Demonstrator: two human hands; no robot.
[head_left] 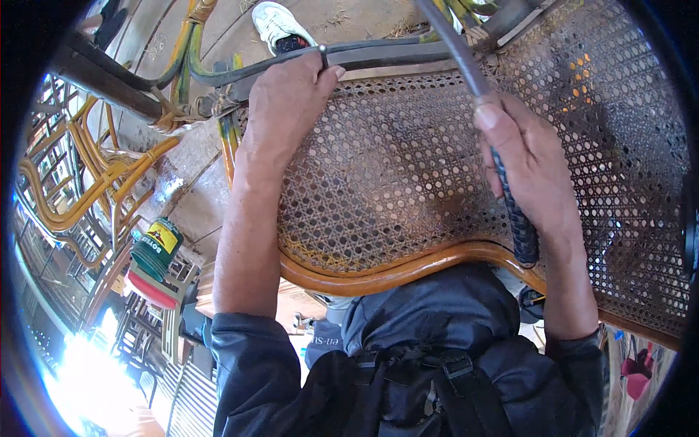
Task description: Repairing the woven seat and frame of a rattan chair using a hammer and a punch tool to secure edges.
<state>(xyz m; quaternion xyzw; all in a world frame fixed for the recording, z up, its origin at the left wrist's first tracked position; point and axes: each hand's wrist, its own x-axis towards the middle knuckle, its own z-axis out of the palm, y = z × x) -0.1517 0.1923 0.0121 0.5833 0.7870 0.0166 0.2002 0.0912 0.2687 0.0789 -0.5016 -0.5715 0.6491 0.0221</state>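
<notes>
My left hand (291,102) is closed at the far edge of a woven cane seat (378,175), against its dark frame rail (393,54). A thin metal pin with a shiny rounded end (322,49) sticks up between its thumb and fingers; its lower part is hidden. My right hand (528,160) is wrapped around a long-handled tool (455,47) with a grey shaft and black textured grip. The tool slants up to the left over the cane, and its far end is outside the picture. A glossy orange-brown rattan rail (408,266) borders the cane nearest my body.
A second cane panel (619,146) rises at the right. Bound rattan legs (189,54) stand at the far left. A white shoe (280,25) is on the floor beyond the rail. Left of my arm are a green can (156,247), a red-topped stool (151,290) and rattan frames (95,175).
</notes>
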